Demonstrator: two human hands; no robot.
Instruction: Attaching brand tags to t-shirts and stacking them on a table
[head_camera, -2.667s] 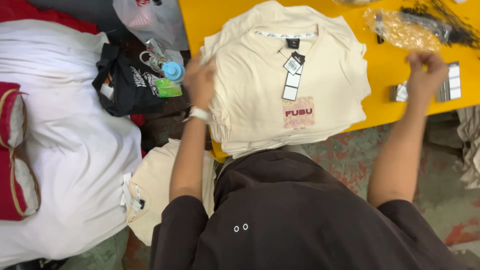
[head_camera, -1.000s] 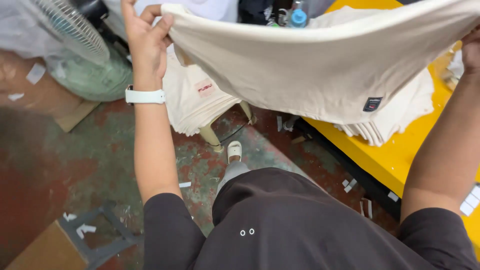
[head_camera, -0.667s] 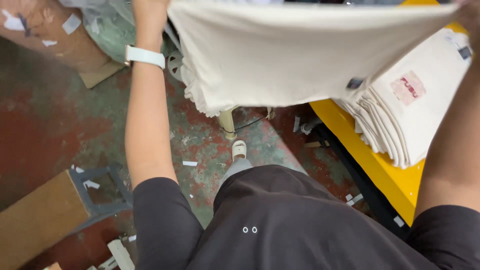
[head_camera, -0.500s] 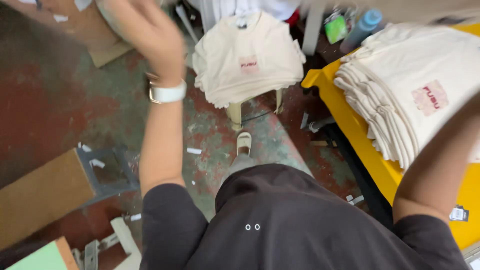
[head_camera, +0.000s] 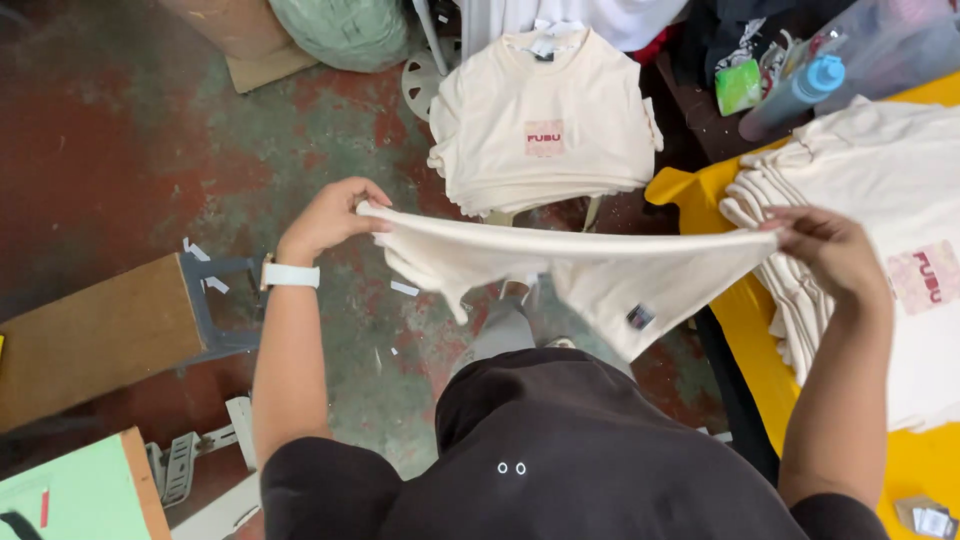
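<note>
Cream T-shirt (head_camera: 560, 262) stretched level between two hands above the floor, between two piles of folded shirts.

The left hand (head_camera: 328, 215) and right hand (head_camera: 825, 250) each pinch one end of the shirt. To fold well, keep the edge taut, match the corners, then lay it squarely on the stool pile (head_camera: 545, 125) or the pile on the yellow table (head_camera: 890, 260).

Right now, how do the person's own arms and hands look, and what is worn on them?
Both arms are bare from the short black sleeves down. The left hand has a white band, probably a watch, around its wrist. The right hand shows no glove, ring or band that I can see. The black shirt has two small ring marks on it.
</note>
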